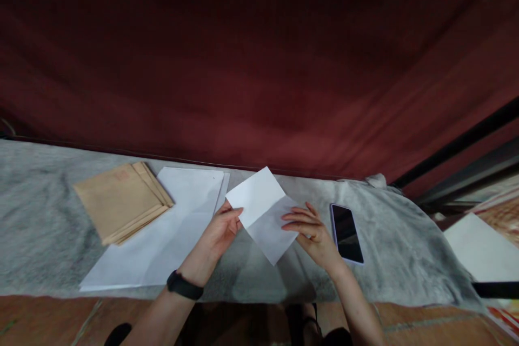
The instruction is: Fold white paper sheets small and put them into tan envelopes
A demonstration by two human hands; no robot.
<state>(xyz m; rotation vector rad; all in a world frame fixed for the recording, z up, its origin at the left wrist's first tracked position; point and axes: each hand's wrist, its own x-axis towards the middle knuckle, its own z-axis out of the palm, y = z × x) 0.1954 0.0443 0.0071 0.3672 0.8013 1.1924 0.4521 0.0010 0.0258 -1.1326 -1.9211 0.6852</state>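
Observation:
A white sheet of paper (259, 200) with a fold across its middle is held up between my two hands, its far half brighter than its near half. My left hand (225, 230), with a black band on the wrist, pinches the sheet's left corner between thumb and fingers. On the other side my right hand (312, 232) grips the right corner, fingers lying over the paper's face and the thumb mostly hidden behind it. Left of my hands, white paper sheets (182, 232) lie flat, partly under a stack of brown envelopes (121, 200).
A phone (347, 233) with a dark screen lies right of my right hand on the grey cloth (389, 232). A dark red curtain (243, 92) hangs along the far edge. Another white sheet (482, 248) is at the far right, beside a black bar.

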